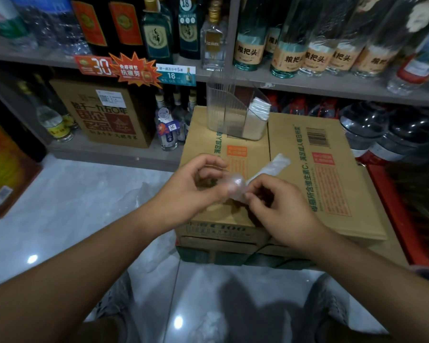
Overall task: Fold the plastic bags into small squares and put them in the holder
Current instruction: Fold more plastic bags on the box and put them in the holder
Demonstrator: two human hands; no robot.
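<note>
My left hand point(193, 186): held above the near cardboard box, fingers curled, with thumb and fingertips pinching the folded end of the plastic bag.
My right hand point(280, 204): just beside my left, fingers curled in, pinching that same end from the other side.
Hands together: close, almost touching, both clamped on the one bag.
Plastic bag point(270, 167): clear, and folded down into a narrow strip. Its free end pointed up and away to the right over the box tops. The near end was a small blurred wad between my fingers, and I could not tell its exact shape.
Holder point(223, 112): clear ribbed plastic with a divider, standing upright at the far edge of the boxes, well apart from my hands.
Folded bags point(259, 110): a whitish stack standing on edge in the holder's right compartment.
Cardboard boxes point(332, 184): two brown ones side by side with green and orange print, sitting on more boxes below.
Shelves point(307, 87): grey, behind the boxes, lined with bottles point(290, 55) and price tags.
Floor point(72, 206): pale glossy tile, with loose clear plastic point(144, 194) lying left of the boxes.
</note>
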